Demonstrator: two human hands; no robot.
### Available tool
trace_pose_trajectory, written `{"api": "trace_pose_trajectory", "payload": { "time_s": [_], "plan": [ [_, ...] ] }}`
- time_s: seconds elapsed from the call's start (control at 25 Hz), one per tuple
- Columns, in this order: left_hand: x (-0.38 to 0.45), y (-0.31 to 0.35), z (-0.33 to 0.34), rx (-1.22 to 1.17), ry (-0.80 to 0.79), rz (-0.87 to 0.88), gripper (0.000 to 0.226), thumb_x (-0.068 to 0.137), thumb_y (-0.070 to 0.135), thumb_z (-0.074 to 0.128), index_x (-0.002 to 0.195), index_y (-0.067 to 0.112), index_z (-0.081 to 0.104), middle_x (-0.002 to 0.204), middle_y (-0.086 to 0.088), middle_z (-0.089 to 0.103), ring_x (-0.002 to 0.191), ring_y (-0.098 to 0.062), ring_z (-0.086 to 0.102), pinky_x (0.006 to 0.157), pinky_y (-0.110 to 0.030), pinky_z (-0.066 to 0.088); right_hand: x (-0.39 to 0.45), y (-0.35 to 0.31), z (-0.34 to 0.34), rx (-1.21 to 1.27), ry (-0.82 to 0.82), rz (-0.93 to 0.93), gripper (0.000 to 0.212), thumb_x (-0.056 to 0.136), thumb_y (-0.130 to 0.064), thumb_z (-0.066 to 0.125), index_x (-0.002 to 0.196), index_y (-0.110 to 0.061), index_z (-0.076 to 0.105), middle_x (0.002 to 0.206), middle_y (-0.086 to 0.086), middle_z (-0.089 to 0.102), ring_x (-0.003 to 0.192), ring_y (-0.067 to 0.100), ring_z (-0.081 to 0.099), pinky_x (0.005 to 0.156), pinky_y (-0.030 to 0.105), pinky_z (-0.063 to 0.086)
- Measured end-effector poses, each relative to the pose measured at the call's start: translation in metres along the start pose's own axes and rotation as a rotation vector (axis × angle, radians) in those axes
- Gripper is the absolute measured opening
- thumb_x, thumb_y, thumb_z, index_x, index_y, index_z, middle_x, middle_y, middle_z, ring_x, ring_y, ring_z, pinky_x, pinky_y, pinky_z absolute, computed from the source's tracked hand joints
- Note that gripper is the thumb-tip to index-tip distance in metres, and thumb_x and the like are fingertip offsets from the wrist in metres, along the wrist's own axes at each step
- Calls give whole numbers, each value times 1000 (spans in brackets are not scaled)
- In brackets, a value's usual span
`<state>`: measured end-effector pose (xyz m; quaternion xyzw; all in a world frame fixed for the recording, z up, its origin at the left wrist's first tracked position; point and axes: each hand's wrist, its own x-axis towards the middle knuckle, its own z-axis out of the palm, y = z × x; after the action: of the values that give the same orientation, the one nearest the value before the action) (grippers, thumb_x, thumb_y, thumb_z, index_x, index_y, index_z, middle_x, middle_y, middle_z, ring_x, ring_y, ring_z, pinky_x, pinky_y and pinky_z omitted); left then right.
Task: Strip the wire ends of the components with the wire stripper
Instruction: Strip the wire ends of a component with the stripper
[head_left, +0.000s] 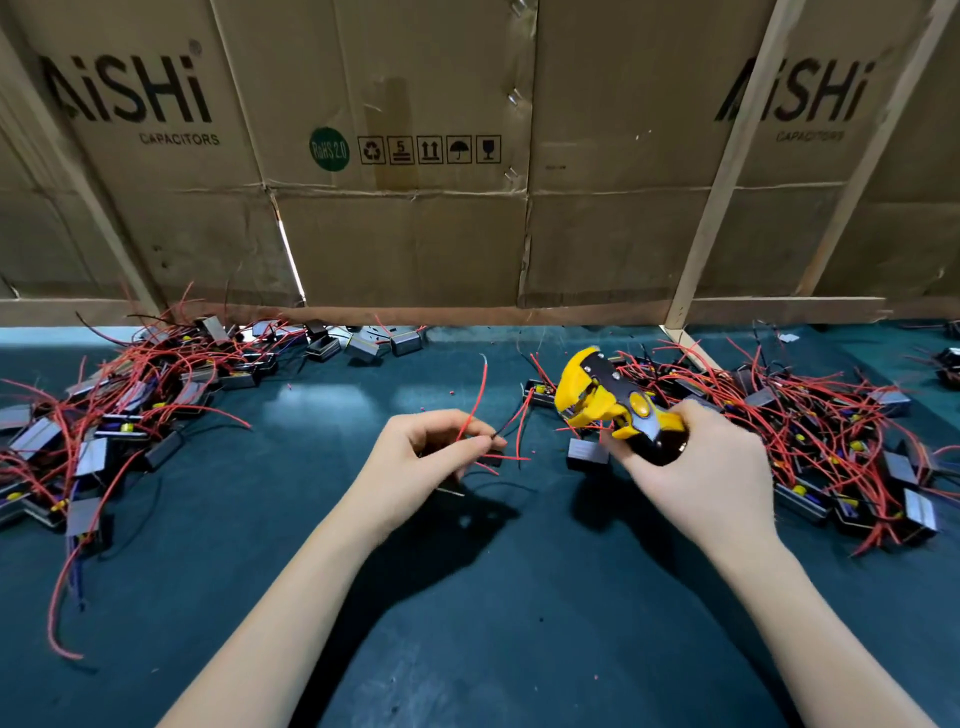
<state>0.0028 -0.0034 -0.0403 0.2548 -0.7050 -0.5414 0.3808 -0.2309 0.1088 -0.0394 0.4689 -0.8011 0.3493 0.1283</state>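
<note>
Here we are mid-tabletop, over the dark teal mat (467, 597). The left hand (415, 457) pinches a thin red insulated wire (480, 395) between thumb and fingertips, its free end curving up and away toward the far edge. Below the fingers sits what looks like the small black box component (491, 460) it belongs to, mostly hidden. The right hand (701, 467) is wrapped round the handles of the yellow-and-black automatic wire stripper (597, 400), whose jaws stand parted and point left toward that wire but are clear of it.

The step, I'd say, is feeding the wire end in. Best done by holding the wire straight near its tip, sliding only the end between the jaws, square to the blades, then one full squeeze. Keep the component slack so the lead isn't tugged at its root.

A tangled heap of red-wired black components (130, 405) lies toward the left edge, and another heap (831, 431) toward the right edge.

Along the far edge stands a brown cardboard wall (415, 234) printed "AiSHi CAPACITORS" twice, a green "RoHS 2.0" roundel, and handling symbols, one showing "5".
</note>
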Motion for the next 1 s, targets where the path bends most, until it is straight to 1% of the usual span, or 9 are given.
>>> {"api": "trace_pose_trajectory", "payload": {
  "time_s": [0.16, 0.28, 0.36, 0.52, 0.6, 0.72, 0.84, 0.92, 1.0],
  "plan": [
    [-3, 1, 6, 63, -135, 59, 11, 85, 17, 65, 81, 16, 75, 71, 9, 71, 56, -5, 42, 56, -11, 36, 7, 14, 5, -309, 57, 36, 60, 69, -67, 68, 83, -10, 59, 83, 10, 65, 85, 34, 60, 76, 41, 35],
    [-4, 2, 10, 58, -148, 50, 11, 85, 19, 64, 81, 17, 74, 77, 8, 72, 56, -3, 39, 54, -11, 33, 6, 14, 7, -341, 76, -55, 57, 64, -59, 76, 82, -8, 58, 79, 12, 64, 80, 34, 59, 73, 40, 32],
    [-5, 2, 10, 92, -141, 41, 13, 85, 21, 64, 79, 15, 74, 71, 10, 70, 56, -3, 38, 53, -11, 31, 5, 13, 8, -334, 70, -120, 56, 62, -57, 76, 83, -8, 59, 80, 10, 64, 79, 34, 58, 73, 40, 32],
    [-5, 1, 9, 138, -141, 2, 15, 83, 20, 64, 78, 11, 75, 71, 7, 72, 56, -3, 38, 54, -11, 31, 3, 8, 8, -287, 80, -190, 63, 63, -66, 43, 82, -9, 60, 78, 7, 63, 78, 33, 58, 73, 40, 32],
    [-4, 1, 9, 125, -138, -5, 13, 85, 14, 65, 77, 9, 74, 73, 5, 73, 55, 3, 44, 55, -8, 33, 3, 6, 7, -264, 86, -204, 63, 63, -65, 40, 80, -9, 60, 77, 7, 63, 76, 33, 58, 72, 40, 32],
    [-4, 0, 8, 136, -125, -7, 13, 82, 18, 65, 76, 11, 74, 76, 0, 75, 58, 1, 46, 58, -9, 35, 3, 6, 5, -286, 65, -227, 60, 63, -65, 42, 76, -9, 60, 71, 6, 62, 72, 32, 60, 69, 39, 32],
    [-4, -1, 7, 157, -152, -10, 12, 85, 14, 67, 78, 9, 75, 73, 3, 73, 61, 2, 47, 60, -9, 35, 2, 5, 3, -306, 36, -235, 50, 60, -61, 54, 63, -11, 53, 60, 5, 58, 61, 31, 60, 64, 36, 31],
    [-4, -1, 8, 164, -169, -7, 13, 88, 7, 67, 79, 9, 75, 71, 7, 71, 58, 4, 46, 58, -7, 34, 1, 4, 2, -307, 14, -222, 50, 59, -62, 57, 58, -12, 50, 55, 4, 58, 57, 31, 60, 62, 35, 32],
    [-4, 0, 8, 157, -169, 0, 12, 85, 13, 67, 77, 11, 75, 71, 6, 71, 56, 2, 43, 56, -9, 33, 1, 4, 2, -307, 13, -219, 52, 59, -65, 56, 56, -13, 51, 53, 3, 57, 56, 31, 59, 61, 34, 34]
  ]
}}
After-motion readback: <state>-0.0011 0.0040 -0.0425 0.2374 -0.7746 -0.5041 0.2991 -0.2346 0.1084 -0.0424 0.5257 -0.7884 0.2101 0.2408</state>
